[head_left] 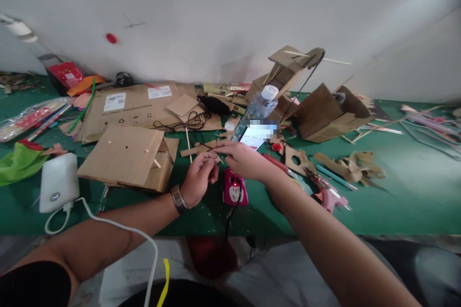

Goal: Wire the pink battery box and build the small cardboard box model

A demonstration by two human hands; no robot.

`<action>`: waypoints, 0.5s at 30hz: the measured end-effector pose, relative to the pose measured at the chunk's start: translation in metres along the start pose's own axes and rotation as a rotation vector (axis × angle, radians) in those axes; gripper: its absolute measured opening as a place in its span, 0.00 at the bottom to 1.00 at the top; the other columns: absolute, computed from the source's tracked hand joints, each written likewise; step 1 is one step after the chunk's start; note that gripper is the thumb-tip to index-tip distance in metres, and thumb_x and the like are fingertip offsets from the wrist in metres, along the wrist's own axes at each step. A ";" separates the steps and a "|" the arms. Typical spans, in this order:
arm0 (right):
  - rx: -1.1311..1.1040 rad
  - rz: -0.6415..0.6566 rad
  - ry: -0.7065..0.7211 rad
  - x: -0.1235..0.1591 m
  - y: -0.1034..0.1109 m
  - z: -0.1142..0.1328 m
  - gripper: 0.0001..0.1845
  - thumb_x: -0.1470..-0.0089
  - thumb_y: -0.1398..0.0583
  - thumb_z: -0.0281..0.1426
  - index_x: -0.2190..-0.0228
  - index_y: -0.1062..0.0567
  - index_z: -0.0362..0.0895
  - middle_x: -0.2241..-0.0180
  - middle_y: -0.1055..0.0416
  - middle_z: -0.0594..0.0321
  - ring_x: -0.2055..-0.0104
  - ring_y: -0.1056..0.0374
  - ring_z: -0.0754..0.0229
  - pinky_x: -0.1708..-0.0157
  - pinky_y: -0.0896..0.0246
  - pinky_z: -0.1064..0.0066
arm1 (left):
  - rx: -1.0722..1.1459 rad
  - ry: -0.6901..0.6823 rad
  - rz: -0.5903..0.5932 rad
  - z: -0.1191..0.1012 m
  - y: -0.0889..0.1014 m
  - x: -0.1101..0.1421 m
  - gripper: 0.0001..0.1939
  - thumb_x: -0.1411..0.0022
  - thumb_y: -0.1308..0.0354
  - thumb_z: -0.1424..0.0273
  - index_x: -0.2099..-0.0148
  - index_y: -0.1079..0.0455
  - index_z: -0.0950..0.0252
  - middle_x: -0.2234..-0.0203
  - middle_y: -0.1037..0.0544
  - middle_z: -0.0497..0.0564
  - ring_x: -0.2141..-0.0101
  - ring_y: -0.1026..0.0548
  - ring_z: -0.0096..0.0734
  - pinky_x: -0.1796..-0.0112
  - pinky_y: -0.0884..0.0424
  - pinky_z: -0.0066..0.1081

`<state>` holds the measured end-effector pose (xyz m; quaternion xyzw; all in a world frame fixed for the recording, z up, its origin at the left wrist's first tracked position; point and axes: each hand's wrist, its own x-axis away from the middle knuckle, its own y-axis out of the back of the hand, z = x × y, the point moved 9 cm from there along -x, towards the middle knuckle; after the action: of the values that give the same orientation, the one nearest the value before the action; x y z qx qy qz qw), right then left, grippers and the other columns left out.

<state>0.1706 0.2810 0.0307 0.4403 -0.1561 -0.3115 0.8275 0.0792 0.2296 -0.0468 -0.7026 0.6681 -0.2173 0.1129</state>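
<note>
My left hand (200, 177), with a watch on its wrist, is closed, its fingers curled and fingertips pinched. Over it reaches my right hand (239, 157), fingers pressed together and pointing left, touching the left fingertips. Whatever is between them is too small to make out. A thin black cord (205, 146) runs close to the fingertips. Just behind them lie a cardboard strip (189, 151) and a thin wooden stick (188, 136). Below my right hand sits a pink power strip (235, 196) with a red light. A lit phone (255, 136) leans against a plastic bottle (254, 108).
On the left stand a cardboard box (120, 153) with sticks through it and a white power bank (59, 182), its cable crossing my left arm. Behind are flattened cardboard (140, 110), black yarn (214, 104) and a cardboard structure (286, 64). A pink glue gun (329, 195) lies right.
</note>
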 end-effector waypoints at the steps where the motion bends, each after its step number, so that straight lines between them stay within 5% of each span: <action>1: -0.038 -0.054 0.000 0.006 0.010 0.006 0.27 0.38 0.48 0.17 0.47 0.18 0.44 0.39 0.25 0.53 0.37 0.29 0.52 0.35 0.33 0.55 | 0.017 0.023 -0.006 0.002 0.001 -0.001 0.20 0.40 0.31 0.56 0.54 0.32 0.63 0.81 0.30 0.41 0.81 0.36 0.23 0.79 0.43 0.23; 7: -0.326 -0.143 0.052 0.067 0.052 0.051 0.20 0.35 0.43 0.22 0.51 0.15 0.50 0.49 0.20 0.58 0.48 0.24 0.56 0.46 0.27 0.63 | 0.123 0.129 0.126 0.008 -0.010 0.002 0.17 0.43 0.31 0.59 0.62 0.25 0.68 0.76 0.22 0.51 0.77 0.27 0.28 0.74 0.33 0.28; 11: -0.535 -0.041 0.094 0.100 0.044 0.067 0.15 0.34 0.39 0.25 0.53 0.15 0.49 0.53 0.20 0.57 0.54 0.23 0.58 0.54 0.27 0.67 | 0.173 0.140 0.195 0.005 -0.017 0.006 0.25 0.39 0.33 0.48 0.61 0.22 0.69 0.73 0.21 0.55 0.75 0.25 0.30 0.71 0.29 0.30; 15: -0.717 0.120 0.140 0.111 0.025 0.079 0.11 0.37 0.37 0.25 0.57 0.14 0.46 0.58 0.21 0.56 0.62 0.24 0.62 0.62 0.29 0.71 | 0.086 0.133 0.129 0.006 -0.012 0.003 0.24 0.45 0.25 0.51 0.66 0.25 0.69 0.75 0.23 0.51 0.76 0.27 0.26 0.73 0.31 0.27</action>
<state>0.2221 0.1692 0.0936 0.1326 -0.0058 -0.2664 0.9547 0.0924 0.2271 -0.0464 -0.6368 0.7079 -0.2841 0.1119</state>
